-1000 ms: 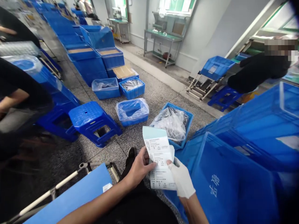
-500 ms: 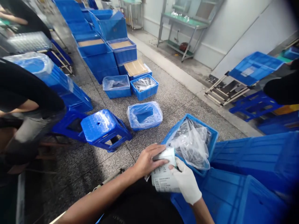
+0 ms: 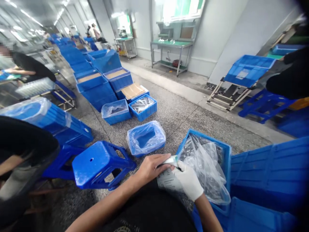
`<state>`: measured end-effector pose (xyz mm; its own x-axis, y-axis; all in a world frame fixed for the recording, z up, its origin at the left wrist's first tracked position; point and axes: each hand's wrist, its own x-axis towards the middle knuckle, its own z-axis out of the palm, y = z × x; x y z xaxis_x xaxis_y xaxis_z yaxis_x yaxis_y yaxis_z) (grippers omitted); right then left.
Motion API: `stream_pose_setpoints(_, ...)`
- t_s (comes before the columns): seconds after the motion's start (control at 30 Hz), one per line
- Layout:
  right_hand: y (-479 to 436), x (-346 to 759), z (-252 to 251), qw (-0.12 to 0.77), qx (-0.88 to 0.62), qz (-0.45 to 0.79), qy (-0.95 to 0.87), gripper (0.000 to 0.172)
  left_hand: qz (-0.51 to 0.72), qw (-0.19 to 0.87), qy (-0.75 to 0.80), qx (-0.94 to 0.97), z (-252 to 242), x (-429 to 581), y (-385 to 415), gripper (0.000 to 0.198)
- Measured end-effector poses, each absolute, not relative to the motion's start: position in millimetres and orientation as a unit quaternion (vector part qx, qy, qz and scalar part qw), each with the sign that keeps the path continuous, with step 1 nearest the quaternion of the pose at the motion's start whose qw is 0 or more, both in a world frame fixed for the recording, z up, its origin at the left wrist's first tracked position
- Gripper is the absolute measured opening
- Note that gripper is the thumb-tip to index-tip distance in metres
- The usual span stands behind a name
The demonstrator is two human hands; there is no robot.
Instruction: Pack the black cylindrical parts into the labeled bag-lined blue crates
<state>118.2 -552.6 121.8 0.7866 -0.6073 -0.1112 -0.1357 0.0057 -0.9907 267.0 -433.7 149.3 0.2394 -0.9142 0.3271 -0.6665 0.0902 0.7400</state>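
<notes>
A printed white paper sheet [image 3: 166,179] lies bent over above my lap, held from both sides. My bare left hand [image 3: 151,167] pinches its top edge with fingers closed. My right hand [image 3: 188,183], in a white glove, grips the same sheet from the right with fingers curled. Just beyond the hands sits a small blue bin [image 3: 220,151] holding a clear plastic bag [image 3: 207,170] with dark parts inside.
A blue stool [image 3: 98,164] stands to the left, a plastic-lined blue bin [image 3: 146,138] ahead. Stacked blue crates [image 3: 96,85] line the floor; large crates [image 3: 267,174] crowd the right. A seated person's leg [image 3: 21,145] is at left; another person [image 3: 287,77] at right.
The paper sheet went from held flat and upright to folded over between both hands. The view swung down toward the bin, then lifted again.
</notes>
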Motion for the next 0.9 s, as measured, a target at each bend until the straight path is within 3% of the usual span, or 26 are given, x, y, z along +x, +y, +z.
stream_pose_setpoints(0.33,-645.9,106.1,110.2,0.595,-0.665,-0.241,0.380,0.019,-0.393,0.418,-0.588,0.570,157.3,292.8,-577.6,0.039)
stream_pose_setpoints(0.5,-682.8,121.1,99.4,0.554,-0.618,-0.257,0.495,0.022,-0.522,0.458,-0.417,0.586,129.4,349.0,-671.5,0.052)
stream_pose_setpoints(0.63,-720.0,164.8,72.7,0.525,-0.547,-0.269,0.593,0.029,-0.548,0.500,-0.330,0.584,104.8,441.0,-765.5,0.058)
stream_pose_setpoints(0.7,-741.2,204.4,61.7,0.572,-0.462,-0.278,0.619,0.025,-0.505,0.494,-0.367,0.605,102.6,495.5,-811.6,0.058)
stream_pose_setpoints(0.83,-791.0,305.1,85.1,0.661,-0.341,-0.256,0.618,0.054,-0.363,0.433,-0.598,0.568,129.7,590.3,-888.1,0.047)
stream_pose_setpoints(0.9,-818.8,349.6,119.0,0.718,-0.356,-0.226,0.554,0.044,-0.340,0.384,-0.720,0.467,155.4,623.0,-917.7,0.038)
